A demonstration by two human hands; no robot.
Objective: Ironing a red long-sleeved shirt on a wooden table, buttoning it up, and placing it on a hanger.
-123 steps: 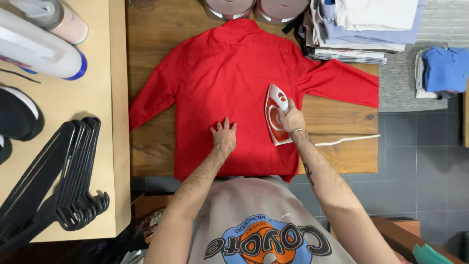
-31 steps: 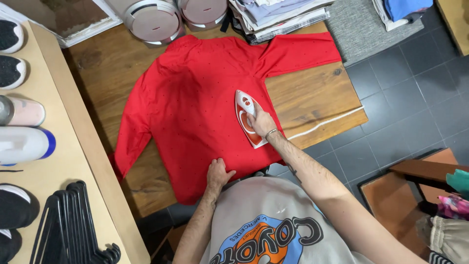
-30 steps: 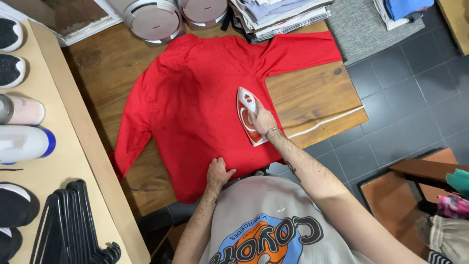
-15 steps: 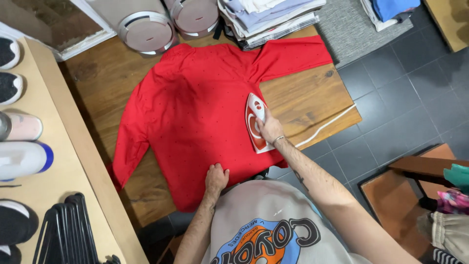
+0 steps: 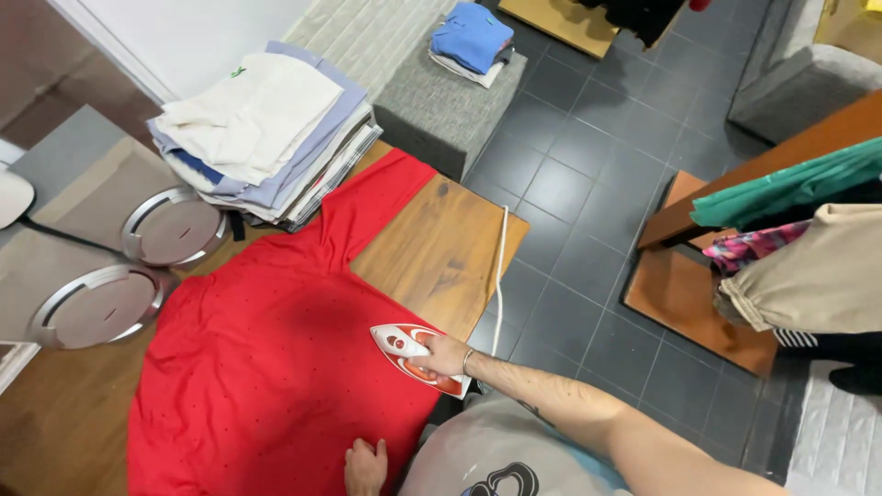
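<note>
A red long-sleeved shirt (image 5: 266, 367) lies spread flat on a wooden table (image 5: 432, 248). My right hand (image 5: 443, 354) grips the handle of a red and white iron (image 5: 404, 347) resting on the shirt near the table's right front edge. My left hand (image 5: 366, 466) presses flat on the shirt's lower hem at the bottom of the view, fingers together. The iron's white cord (image 5: 499, 266) runs across the table's corner.
A pile of folded clothes (image 5: 266, 133) stands at the table's far side beside two round silver-rimmed units (image 5: 175, 228). A grey pouf (image 5: 450, 106) carries folded blue garments (image 5: 470, 37). Clothes hang over a wooden bench (image 5: 726, 276) at right on dark floor tiles.
The view has swung right and up, showing more floor and the room. The iron has slid toward the shirt's side edge near the table front. My left hand stays on the hem.
</note>
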